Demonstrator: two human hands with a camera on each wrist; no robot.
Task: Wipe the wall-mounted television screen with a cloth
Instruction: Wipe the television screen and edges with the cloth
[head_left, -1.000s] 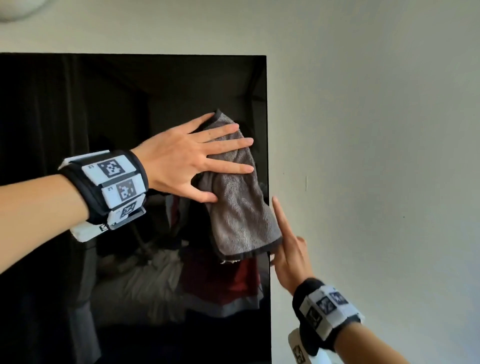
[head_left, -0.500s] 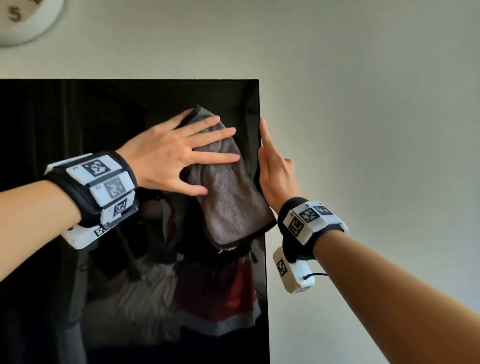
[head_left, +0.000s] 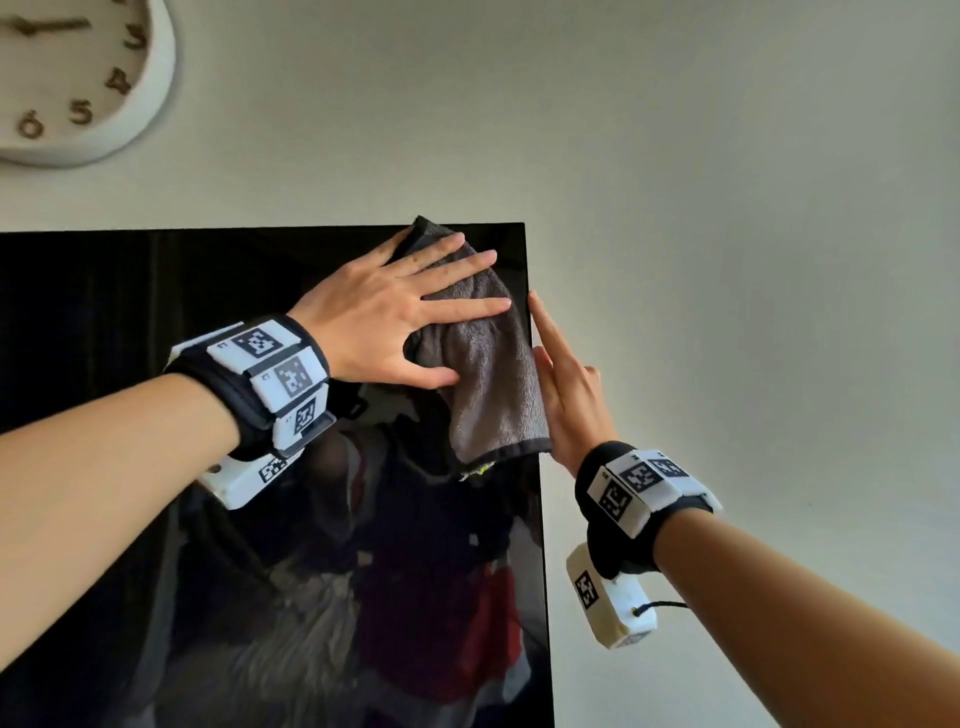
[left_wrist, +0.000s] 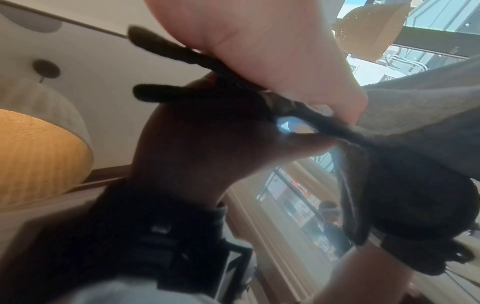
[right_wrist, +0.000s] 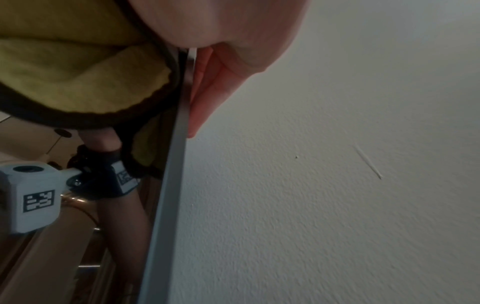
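Note:
The black wall-mounted television fills the lower left of the head view. A grey cloth with a dark hem lies flat on the screen at its upper right corner, its tip just over the top edge. My left hand presses the cloth to the glass with straight, spread fingers. My right hand holds the television's right edge beside the cloth, index finger straight up along it and fingers behind the panel. The cloth's yellow underside shows in the right wrist view.
A white round clock hangs on the wall above the television's left part. Bare pale wall lies to the right of the screen. The glass mirrors a room and my arms.
My left hand has slid the cloth up the screen to its top right corner. My right hand has climbed the television's right edge from below the cloth to beside it.

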